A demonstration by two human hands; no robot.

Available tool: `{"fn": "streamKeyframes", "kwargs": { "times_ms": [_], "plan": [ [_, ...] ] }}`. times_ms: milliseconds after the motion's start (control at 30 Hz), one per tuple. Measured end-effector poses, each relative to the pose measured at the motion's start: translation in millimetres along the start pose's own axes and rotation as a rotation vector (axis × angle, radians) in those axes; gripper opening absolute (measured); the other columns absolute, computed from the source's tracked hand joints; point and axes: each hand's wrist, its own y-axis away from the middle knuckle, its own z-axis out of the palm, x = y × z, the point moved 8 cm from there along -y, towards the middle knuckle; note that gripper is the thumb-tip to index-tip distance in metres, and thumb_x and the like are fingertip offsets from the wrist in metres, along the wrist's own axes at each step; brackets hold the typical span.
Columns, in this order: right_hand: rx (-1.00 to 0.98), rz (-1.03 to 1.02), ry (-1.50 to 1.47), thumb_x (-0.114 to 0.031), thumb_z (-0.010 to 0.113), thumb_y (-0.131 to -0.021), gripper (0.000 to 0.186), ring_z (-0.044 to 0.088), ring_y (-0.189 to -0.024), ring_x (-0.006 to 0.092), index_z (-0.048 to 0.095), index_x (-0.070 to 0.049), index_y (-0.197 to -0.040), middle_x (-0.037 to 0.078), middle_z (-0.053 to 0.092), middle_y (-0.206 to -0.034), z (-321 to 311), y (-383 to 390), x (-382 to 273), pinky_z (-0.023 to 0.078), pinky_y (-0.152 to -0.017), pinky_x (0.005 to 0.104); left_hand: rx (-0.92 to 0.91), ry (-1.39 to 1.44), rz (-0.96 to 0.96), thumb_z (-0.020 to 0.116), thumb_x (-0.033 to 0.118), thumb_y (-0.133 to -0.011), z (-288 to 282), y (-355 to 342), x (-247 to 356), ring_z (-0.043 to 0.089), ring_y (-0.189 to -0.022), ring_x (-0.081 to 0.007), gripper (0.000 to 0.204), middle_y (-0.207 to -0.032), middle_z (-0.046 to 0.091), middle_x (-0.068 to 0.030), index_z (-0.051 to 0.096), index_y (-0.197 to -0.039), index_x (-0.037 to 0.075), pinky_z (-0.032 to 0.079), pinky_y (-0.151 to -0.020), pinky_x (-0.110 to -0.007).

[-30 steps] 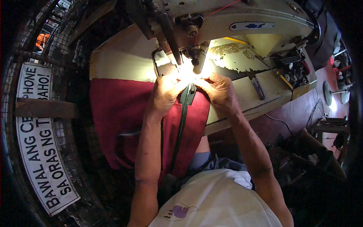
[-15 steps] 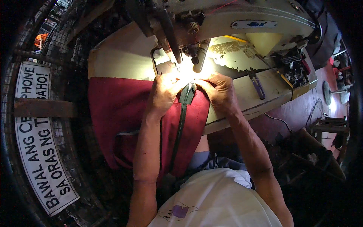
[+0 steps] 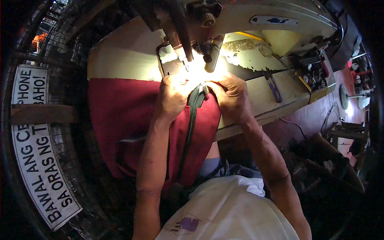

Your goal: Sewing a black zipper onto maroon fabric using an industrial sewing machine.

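Two lines of black capitals run down the white sign at left; a pale label marks the sewing machine. We see left hand and right hand, each grip pinching the red cloth, partly on the tabletop.

One view here: the left of two wide fisheye cams worn on the head, aimed pretty steeply down over the wearer's white cloth T-shirt with a purple print. It's fairly close in, so both bare forearms come up big from the lower edge, and the cream metal sewing machine gets cropped up top. Straight stuff bends near the rim, like the long white sign with black lettering curving along the left.
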Motion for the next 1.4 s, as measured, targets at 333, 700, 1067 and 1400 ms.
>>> {"fn": "streamKeyframes", "kwargs": {
  "times_ms": [333, 700, 1067, 1400],
  "plan": [
    [0.169, -0.115, 0.068, 0.0, 0.063, -0.087, 0.023, 0.061, -0.076, 0.0192, 0.061, 0.001, -0.11, 0.009, 0.06, -0.085, -4.2, 2.8, -7.1, 0.05, -0.073, 0.0288, 0.061, 0.426, -0.307, 0.059, 0.012, -0.091, 2.2, 4.2, -13.8, 0.063, -0.081, -0.0132, 0.018, -0.09, 0.07, -0.0095, 0.07, -0.097, -0.002, 0.049, -0.074, -0.028],
    [0.059, 0.041, 0.08, -0.007, 0.071, -0.086, 0.024, 0.063, -0.076, 0.0263, 0.054, 0.0, -0.101, 0.016, 0.061, -0.088, 5.5, 12.3, -3.1, 0.051, -0.068, 0.0353, 0.034, 0.284, -0.138, 0.057, 0.014, -0.092, -0.6, -2.4, -7.8, 0.063, -0.077, -0.0138, 0.02, -0.087, 0.07, -0.0115, 0.069, -0.094, -0.002, 0.048, -0.071, -0.03],
    [0.089, -0.319, 0.421, -0.002, 0.065, -0.083, 0.022, 0.057, -0.089, 0.0417, 0.057, 0.001, -0.103, 0.022, 0.057, -0.097, 12.3, 18.4, -20.6, 0.049, -0.078, 0.0484, 0.041, 0.359, -0.349, 0.06, 0.013, -0.092, 0.1, 1.1, -22.9, 0.061, -0.071, -0.0109, 0.019, -0.079, 0.069, -0.0088, 0.071, -0.095, -0.003, 0.047, -0.065, -0.028],
    [0.036, -0.556, 0.506, -0.003, 0.066, -0.081, 0.023, 0.06, -0.088, 0.0332, 0.063, -0.002, -0.104, 0.015, 0.062, -0.096, 21.9, 29.1, -36.4, 0.049, -0.073, 0.0417, 0.063, 0.203, -0.358, 0.061, 0.009, -0.091, -3.3, 3.4, -5.3, 0.06, -0.073, -0.0118, 0.012, -0.079, 0.066, -0.0059, 0.067, -0.088, -0.002, 0.047, -0.065, -0.029]
  ]
}}
